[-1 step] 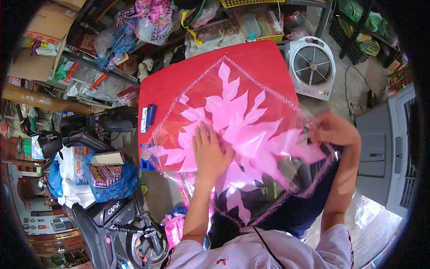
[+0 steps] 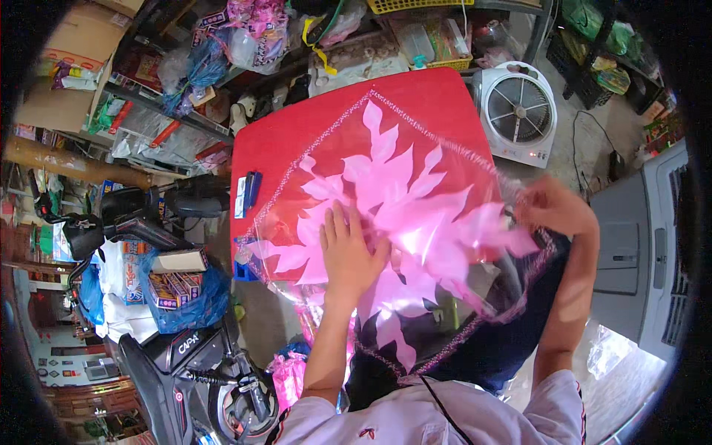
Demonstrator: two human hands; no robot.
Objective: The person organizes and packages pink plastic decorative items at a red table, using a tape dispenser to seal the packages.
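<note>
A clear plastic wrapping sheet (image 2: 389, 178) with a pink leaf print and a speckled pink border lies spread over a red tabletop (image 2: 289, 144). Its near part hangs past the table's edge toward my body. My left hand (image 2: 347, 248) rests flat on the middle of the print, fingers stretched out. At the sheet's right corner, my right hand (image 2: 558, 210) is closed, its fingertips pinching the plastic edge; the right side of the sheet is lifted and curls. By the table's left edge lies a small dark blue and white item (image 2: 248, 194), possibly a stapler.
A white box fan (image 2: 518, 111) stands beyond the table's right corner. To the left is a black motorbike (image 2: 178, 371), with a blue bag of small boxes (image 2: 182, 297) beside it. Crowded shelves (image 2: 163, 111) line the back left. A grey cabinet-like unit (image 2: 627, 259) stands at right.
My right hand has shifted very slightly, and the lifted right side of the sheet has moved a little with it. My left hand stays flat in place.
</note>
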